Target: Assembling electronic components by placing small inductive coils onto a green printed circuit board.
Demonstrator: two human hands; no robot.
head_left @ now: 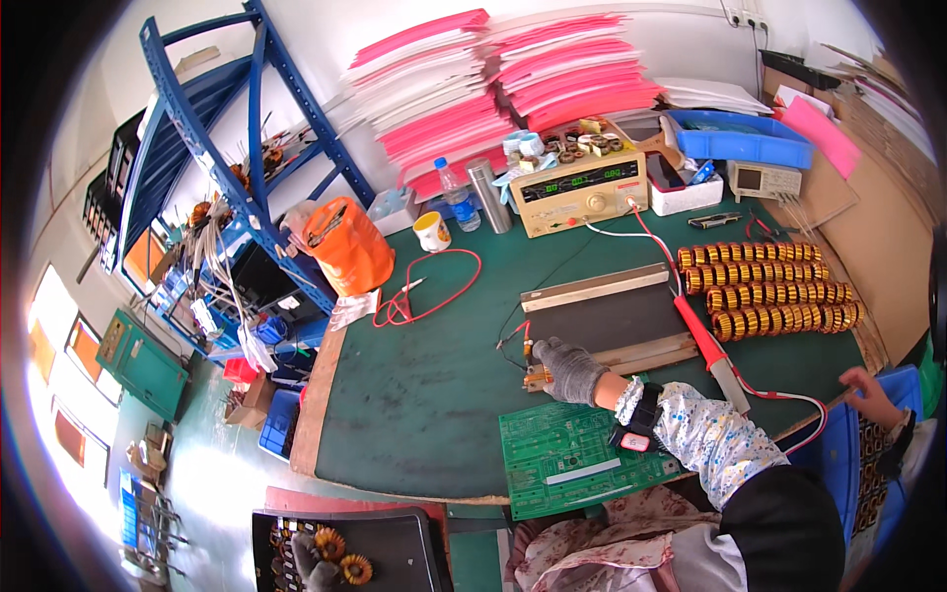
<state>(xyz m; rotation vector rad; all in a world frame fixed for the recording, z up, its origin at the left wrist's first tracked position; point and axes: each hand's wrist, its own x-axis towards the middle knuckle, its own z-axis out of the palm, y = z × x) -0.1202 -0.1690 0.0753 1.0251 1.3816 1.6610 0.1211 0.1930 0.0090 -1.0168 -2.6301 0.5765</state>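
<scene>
My right hand (pixel 572 371), in a grey glove, is at the left end of a test fixture with a dark plate (pixel 604 318) between wooden bars. Its fingers are bent down by a red-wired clip (pixel 527 333); what they grip is hidden. My left hand (pixel 318 572), also gloved in grey, is low in a black tray (pixel 395 553), fingers closed at a copper-wound toroidal coil (pixel 328 542). Another coil (pixel 356 568) lies beside it. A green circuit board (pixel 567 454) lies in front of the fixture, under my right forearm.
Rows of copper coils (pixel 769 291) stand right of the fixture, near a red-and-grey probe (pixel 702 335). Behind are a power supply (pixel 580 192), a steel flask (pixel 488 195), a bottle (pixel 457 197) and a mug (pixel 431 232). Another person's hand (pixel 868 398) is at the right, above a blue crate (pixel 834 474).
</scene>
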